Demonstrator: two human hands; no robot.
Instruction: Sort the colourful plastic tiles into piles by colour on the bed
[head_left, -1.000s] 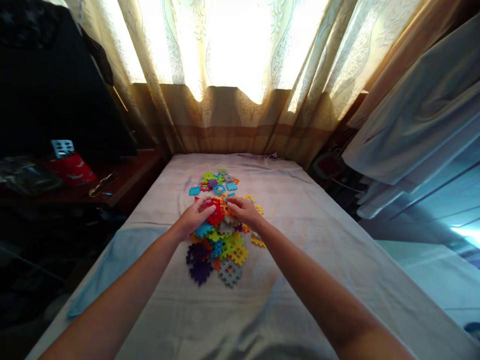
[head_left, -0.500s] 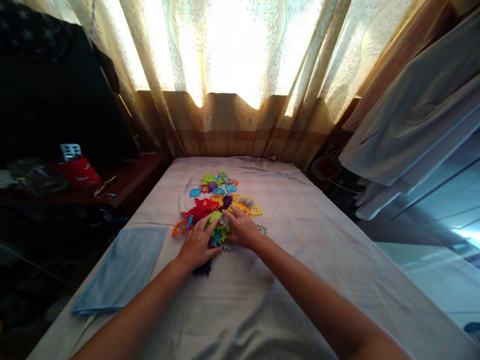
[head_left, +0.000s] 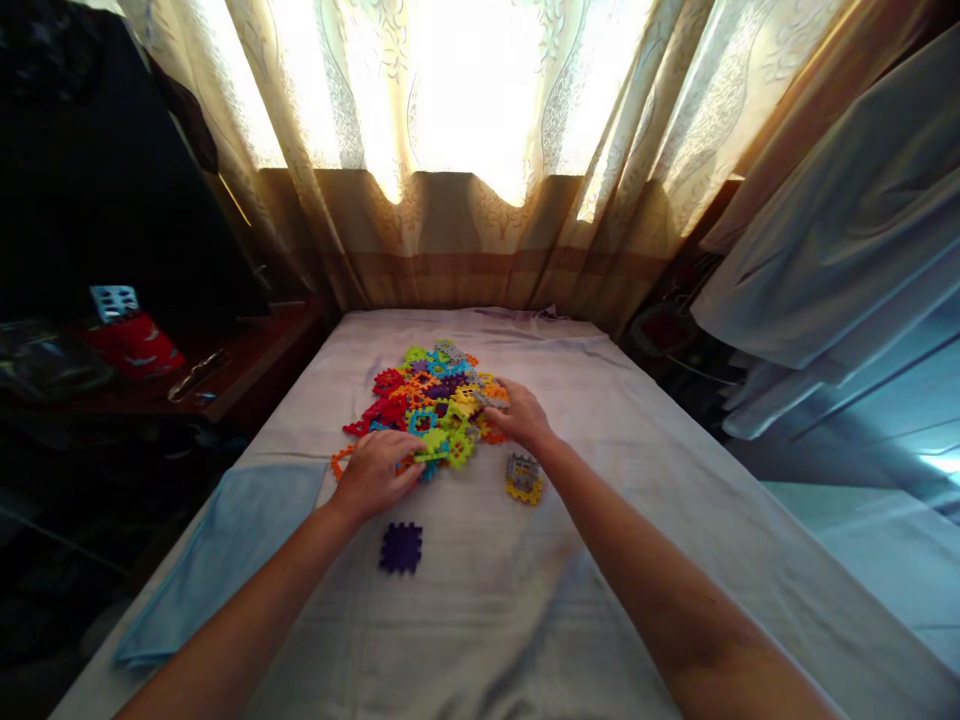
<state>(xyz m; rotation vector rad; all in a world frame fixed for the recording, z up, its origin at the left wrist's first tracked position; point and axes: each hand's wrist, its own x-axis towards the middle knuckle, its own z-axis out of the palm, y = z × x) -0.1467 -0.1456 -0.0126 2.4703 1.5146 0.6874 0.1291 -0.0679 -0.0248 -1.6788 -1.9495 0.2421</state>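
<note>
A heap of colourful interlocking plastic tiles with notched edges lies on the white-covered surface, in red, orange, yellow, purple, blue, green and grey. At its near left edge my left hand has fingers and thumb closed on a lime green tile. My right hand is at the heap's right side, its fingers closed about a grey tile. Grey and yellow tiles lie stacked just below my right wrist. Nearer to me, a dark purple square tile lies flat by itself.
A folded light blue cloth lies at the left edge. Beyond it stands a dark wooden desk with a red container and a dark screen. Curtains hang behind; pale clothes hang at right.
My hands have moved apart, the right one away to the heap's right side. The tiles are now bunched into one heap. The purple tile and the grey and yellow stack are uncovered.
</note>
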